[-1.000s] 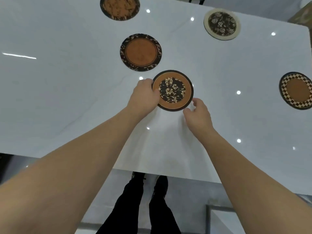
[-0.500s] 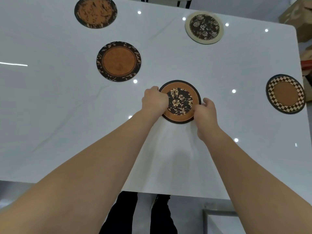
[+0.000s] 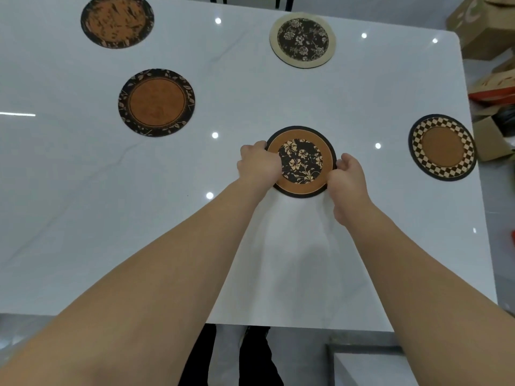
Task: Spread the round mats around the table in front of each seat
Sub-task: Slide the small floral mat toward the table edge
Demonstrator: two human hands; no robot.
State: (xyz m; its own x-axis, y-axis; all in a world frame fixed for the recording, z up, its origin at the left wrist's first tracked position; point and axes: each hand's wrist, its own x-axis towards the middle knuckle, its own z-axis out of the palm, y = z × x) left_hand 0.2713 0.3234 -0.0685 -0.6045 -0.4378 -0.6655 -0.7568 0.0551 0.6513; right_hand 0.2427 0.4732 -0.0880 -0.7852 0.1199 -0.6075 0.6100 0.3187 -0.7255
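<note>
A round mat with an orange ring and a dark flowered centre point(image 3: 303, 154) lies on the white table point(image 3: 83, 218), right of the middle. My left hand point(image 3: 259, 162) grips its left edge and my right hand point(image 3: 348, 174) grips its right edge. Other round mats lie around it: a leaf-bordered orange mat point(image 3: 156, 103) to the left, a mottled orange mat point(image 3: 117, 20) at the far left, a cream-rimmed flowered mat point(image 3: 303, 40) at the far side, and a checker-bordered mat point(image 3: 442, 147) by the right edge.
Cardboard boxes point(image 3: 485, 26) and clutter stand on the floor beyond the table's right edge. Chair legs point(image 3: 278, 2) show past the far edge. My legs point(image 3: 250, 358) are below the near edge, next to a grey frame point(image 3: 362, 349).
Both hands have slid the flowered mat to the right and toward me. My right hand, open beside it a second ago, has closed on its right edge. The view has shifted.
</note>
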